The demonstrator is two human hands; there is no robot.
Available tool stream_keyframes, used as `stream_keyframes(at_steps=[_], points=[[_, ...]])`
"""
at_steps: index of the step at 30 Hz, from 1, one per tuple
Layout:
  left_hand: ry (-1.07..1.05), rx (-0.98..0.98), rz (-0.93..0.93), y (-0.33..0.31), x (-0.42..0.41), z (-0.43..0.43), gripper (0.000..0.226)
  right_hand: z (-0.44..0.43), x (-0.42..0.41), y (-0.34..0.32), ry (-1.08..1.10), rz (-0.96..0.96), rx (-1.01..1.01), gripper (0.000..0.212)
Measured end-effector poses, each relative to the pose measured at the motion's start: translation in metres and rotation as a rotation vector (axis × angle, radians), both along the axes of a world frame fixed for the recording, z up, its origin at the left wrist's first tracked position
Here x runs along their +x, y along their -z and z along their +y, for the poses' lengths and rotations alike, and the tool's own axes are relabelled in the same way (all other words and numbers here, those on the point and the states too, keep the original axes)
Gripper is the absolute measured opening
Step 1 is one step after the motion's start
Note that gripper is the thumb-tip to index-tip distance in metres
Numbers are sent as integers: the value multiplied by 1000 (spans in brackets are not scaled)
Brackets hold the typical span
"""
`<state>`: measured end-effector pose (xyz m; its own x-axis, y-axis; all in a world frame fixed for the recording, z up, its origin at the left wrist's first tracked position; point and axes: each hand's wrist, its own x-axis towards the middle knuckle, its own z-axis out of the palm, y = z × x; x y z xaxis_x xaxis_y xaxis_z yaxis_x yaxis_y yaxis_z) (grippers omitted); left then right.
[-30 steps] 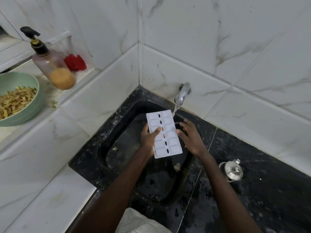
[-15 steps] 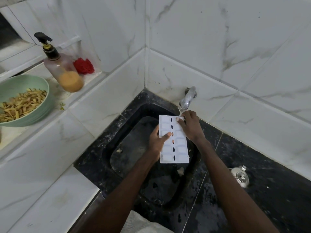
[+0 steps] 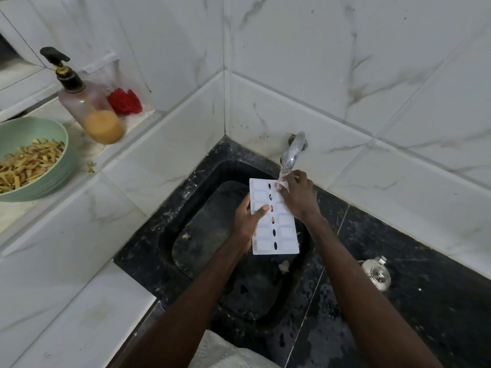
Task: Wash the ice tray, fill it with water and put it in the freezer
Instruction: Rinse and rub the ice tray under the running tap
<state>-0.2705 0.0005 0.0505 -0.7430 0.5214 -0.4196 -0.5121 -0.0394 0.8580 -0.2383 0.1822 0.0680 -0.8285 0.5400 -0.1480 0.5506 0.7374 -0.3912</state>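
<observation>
A white ice tray (image 3: 285,229) with a row of oval holes down its middle is held tilted over the black sink (image 3: 202,235), under the running tap (image 3: 293,150). My left hand (image 3: 247,221) grips its left edge, thumb on top. My right hand (image 3: 299,196) lies on the tray's upper right corner, fingers rubbing it where the water stream lands. Water falls onto that corner.
A soap pump bottle (image 3: 87,107) with orange liquid, a red scrubber (image 3: 124,101) and a green bowl (image 3: 57,179) of food strips stand on the white ledge at left. A small steel lidded pot (image 3: 377,273) sits on the black counter at right.
My right hand went from beside the tray's right edge up to its top corner under the tap. The tray rose slightly toward the stream. The left hand's hold is unchanged.
</observation>
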Motion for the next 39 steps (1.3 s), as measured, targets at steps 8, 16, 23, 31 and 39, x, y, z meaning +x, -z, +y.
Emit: stream_keyframes(at_steps=[8,16,23,31,39], points=[[0,-12,-1,4,0,3,38,2,9,5,-93,-2,38,41],[15,-9,-6,6,-3,10,38,-24,24,10,-326,-90,232,60],[-32,5,-38,-5,-15,12,38,-33,0,-2,-329,-87,257,71],[-134,8,-86,10,-28,-3,39,-63,23,0,-419,0,245,69],[-81,83,-155,-3,-9,23,34,-25,-17,-21,-330,-122,330,67]])
